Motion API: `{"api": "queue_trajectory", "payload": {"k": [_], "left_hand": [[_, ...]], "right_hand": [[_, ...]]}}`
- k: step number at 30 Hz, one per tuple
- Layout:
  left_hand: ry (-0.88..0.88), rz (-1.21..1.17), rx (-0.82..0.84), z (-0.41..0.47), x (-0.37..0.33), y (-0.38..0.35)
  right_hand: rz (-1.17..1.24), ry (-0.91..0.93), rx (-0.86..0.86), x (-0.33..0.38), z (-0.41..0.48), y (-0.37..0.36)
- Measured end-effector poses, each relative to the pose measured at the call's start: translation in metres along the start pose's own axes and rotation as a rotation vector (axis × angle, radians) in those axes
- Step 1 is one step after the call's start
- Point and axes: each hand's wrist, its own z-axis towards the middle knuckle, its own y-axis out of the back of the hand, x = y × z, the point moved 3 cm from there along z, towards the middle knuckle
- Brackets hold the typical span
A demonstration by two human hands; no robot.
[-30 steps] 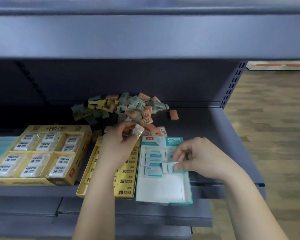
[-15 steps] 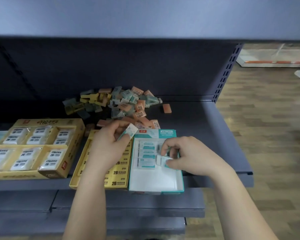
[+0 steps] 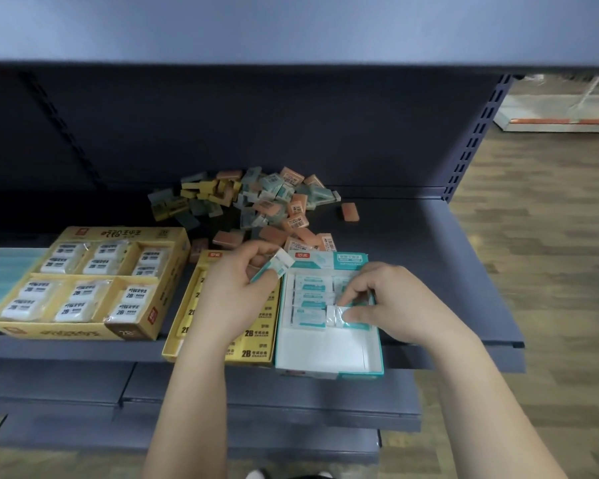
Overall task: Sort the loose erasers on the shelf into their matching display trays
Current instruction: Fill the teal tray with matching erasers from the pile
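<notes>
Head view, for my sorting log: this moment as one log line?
left hand: holds teal-sleeved eraser | right hand: pinches wrapped eraser in teal tray | loose pile: behind teal tray

Stationery shop, metal gondola shelf (image 3: 429,271), eraser display trays (image 3: 329,361)

We see only two arms of the person, and both are bare. The left hand (image 3: 232,299) and the right hand (image 3: 402,302) are uncovered. So are the left forearm (image 3: 194,409) and the right forearm (image 3: 481,409) along all the length that shows, down to the lower edge of the view. The fingers (image 3: 363,283) are plain, with short rounded tips; the blur hides finer detail of the nails. At the very bottom, between the arms, we make out two pale rounded shapes (image 3: 256,474) that may be the toes of light shoes; too little shows to tell.
</notes>
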Motion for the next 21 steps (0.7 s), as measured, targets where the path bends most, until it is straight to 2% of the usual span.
{"api": "queue_trajectory", "payload": {"k": [13,21], "left_hand": [[-0.036,-0.019,0.025,-0.0042,0.0011,-0.0021],[-0.022,0.014,0.023,-0.0077,0.0026,-0.0051]], "right_hand": [[-0.021,-0.065,-0.053,0.0046,-0.0026,-0.0041],[-0.068,-0.037,-0.043,0.0059,-0.0043,-0.0017]]}}
